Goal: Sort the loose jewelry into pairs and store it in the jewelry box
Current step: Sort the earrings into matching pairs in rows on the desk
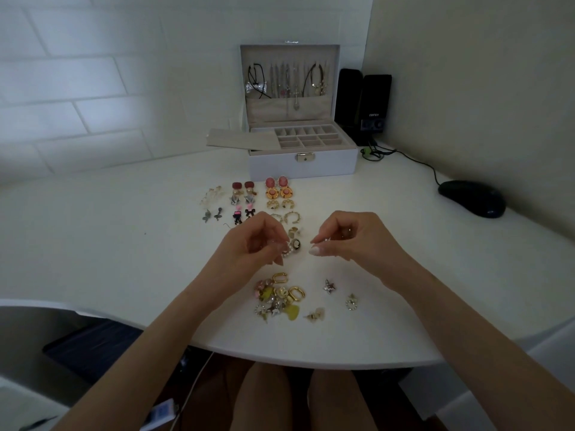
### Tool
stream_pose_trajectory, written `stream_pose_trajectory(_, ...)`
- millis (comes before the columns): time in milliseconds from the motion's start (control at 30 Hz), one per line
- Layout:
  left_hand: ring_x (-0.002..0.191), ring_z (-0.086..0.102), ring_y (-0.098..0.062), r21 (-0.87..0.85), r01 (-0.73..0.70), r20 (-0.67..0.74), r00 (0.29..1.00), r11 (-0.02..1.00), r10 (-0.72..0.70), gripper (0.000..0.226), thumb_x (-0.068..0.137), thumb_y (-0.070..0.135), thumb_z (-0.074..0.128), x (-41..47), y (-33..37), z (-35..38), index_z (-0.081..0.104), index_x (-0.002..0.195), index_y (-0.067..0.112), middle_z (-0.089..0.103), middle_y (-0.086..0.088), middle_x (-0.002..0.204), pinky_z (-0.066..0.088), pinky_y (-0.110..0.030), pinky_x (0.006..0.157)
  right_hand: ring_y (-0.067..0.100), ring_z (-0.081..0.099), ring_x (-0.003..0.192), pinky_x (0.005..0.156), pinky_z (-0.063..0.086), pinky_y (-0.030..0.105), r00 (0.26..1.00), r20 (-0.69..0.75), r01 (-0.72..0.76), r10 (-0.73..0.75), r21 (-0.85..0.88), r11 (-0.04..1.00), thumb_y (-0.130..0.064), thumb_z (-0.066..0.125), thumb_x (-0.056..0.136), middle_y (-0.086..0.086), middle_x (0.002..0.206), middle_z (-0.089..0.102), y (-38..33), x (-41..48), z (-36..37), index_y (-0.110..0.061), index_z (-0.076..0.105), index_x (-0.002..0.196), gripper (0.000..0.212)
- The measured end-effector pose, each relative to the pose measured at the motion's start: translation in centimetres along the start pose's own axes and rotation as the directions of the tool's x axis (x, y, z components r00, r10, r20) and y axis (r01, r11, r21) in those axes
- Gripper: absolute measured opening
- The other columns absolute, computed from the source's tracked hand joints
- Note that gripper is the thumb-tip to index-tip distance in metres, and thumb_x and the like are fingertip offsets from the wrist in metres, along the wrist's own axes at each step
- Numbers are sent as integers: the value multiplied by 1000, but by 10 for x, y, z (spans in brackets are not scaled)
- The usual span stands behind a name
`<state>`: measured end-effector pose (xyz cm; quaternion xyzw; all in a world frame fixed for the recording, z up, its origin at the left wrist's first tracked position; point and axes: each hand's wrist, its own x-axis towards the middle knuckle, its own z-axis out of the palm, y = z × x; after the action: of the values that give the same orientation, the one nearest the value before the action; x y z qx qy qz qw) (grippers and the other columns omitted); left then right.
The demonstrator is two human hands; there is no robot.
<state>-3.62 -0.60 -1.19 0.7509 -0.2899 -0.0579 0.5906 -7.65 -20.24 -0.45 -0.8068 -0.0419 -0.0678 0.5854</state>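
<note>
While the left hand [258,241] pinches a pearl-rimmed cameo earring [295,244], the right hand [348,237] pinches a small pearly piece [326,240] beside it.

Left hand [255,241] half-hides a cameo earring [295,244] — right hand [348,237], a pearl piece [325,240].

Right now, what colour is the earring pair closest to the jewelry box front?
The earring pair is pink, best seen in the head view.
</note>
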Motion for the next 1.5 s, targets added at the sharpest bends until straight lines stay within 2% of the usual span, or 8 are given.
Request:
stream_pose_trajectory(100,67,63,-10,6,4,-7,1000,1000,-4,14,87,-3,56,0,0,1,61,97,5,61,-2,77,50,-16,66,9,53,50,52,45,17,999,28,23,-24,46,999,-2,75,72,-1,57,63,0,0,0,-7,70,77,8)
stream_pose_trajectory(300,72,65,-9,27,21,-24,1000,999,-20,17,86,-2,57,-1,0,0,65,88,13,67,4,74,50,-16,68,30,71,72,70,58,27,998,62,-31,23,144,989,10,69,75,20,75,71,2,0,0,7,68,89,14)
stream_pose_trajectory(567,84,68,-16,64,24,-27,999,998,-22,6,84,6,63,-2,0,-1,64,88,9,71,-3,86,52,-28,82,26,70,71,60,55,26,999,40,-37,33,86,996,-1,74,74,16,82,73,-1,0,0,-6,60,78,15)
stream_pose_trajectory(867,77,64,-13,113,50,-65,997,992,-43,5,82,14,67,-1,-2,-1,64,82,17,70,6,84,49,-18,72,13,63,64,65,53,22,1000,-28,-11,12,30,1000,-1,80,64,-2,65,67,2,0,-1,-9,64,67,18)
stream_pose_trajectory(1067,72,65,-8,51,78,-79,994,996,-74,6,83,12,66,-2,-1,-1,61,81,15,70,1,78,50,-16,68,16,67,61,62,52,21,1000,-9,9,-9,66,998,-2,75,72,9,64,71,2,-1,-2,-2,62,72,13)
stream_pose_trajectory(1233,77,62,-26,67,97,-123,988,993,-88,10,82,22,66,-1,-2,-1,62,81,13,69,-6,85,49,-30,72,10,64,59,60,47,14,1000,-4,16,-16,30,999,-8,73,77,7,63,71,3,-1,-2,-7,70,88,12)
stream_pose_trajectory(1367,73,61,-10,68,79,-125,990,994,-70,10,85,19,63,0,1,-1,60,80,10,68,-4,81,48,-17,66,12,58,50,48,46,18,1000,25,11,-13,73,997,-4,71,77,13,65,69,4,0,-2,-4,70,90,13)
stream_pose_trajectory(1500,76,62,-21,57,58,-115,992,997,-51,13,86,17,61,0,2,0,60,83,4,68,-13,86,49,-16,65,22,64,64,57,53,23,996,61,52,-59,103,993,7,68,76,28,81,66,2,0,-2,-5,69,97,24)
